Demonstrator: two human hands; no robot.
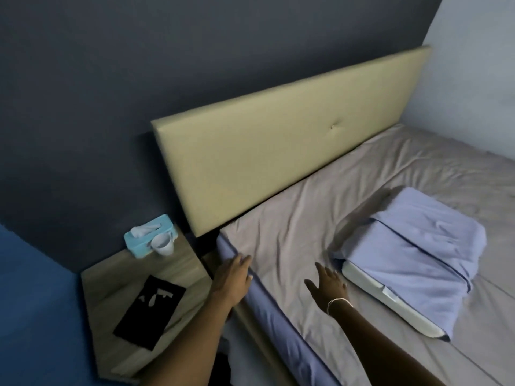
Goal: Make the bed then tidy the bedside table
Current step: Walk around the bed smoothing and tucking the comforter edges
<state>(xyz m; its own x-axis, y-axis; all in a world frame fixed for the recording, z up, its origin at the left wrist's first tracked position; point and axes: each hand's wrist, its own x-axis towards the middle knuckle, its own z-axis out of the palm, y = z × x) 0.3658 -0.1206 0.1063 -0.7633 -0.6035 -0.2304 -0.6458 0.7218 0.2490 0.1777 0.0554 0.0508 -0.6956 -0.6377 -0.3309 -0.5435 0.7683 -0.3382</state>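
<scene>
While we've got both hands out over the head end of the bed [376,162], nothing is actually gripped yet: our left hand [232,277] lies flat and spread on the mattress edge, right where the beige sheet [292,232] meets the lavender sheet [267,316] below, and our right hand [327,285] is open with fingers splayed on the beige one, just beside the pillow [390,299]. That pillow sits well short of the headboard [278,151], half wrapped in a folded lavender cover [418,246]. All soft, light, floppy stuff, so we'd guess pinching the sheet at its corner hem works better than pushing on the middle, which just bunches it. Over on the bedside counter [111,274] wait a tissue box [150,236], a plastic cup [163,245] touching it (flimsy, tips easily) and a flat black card [150,310].
</scene>
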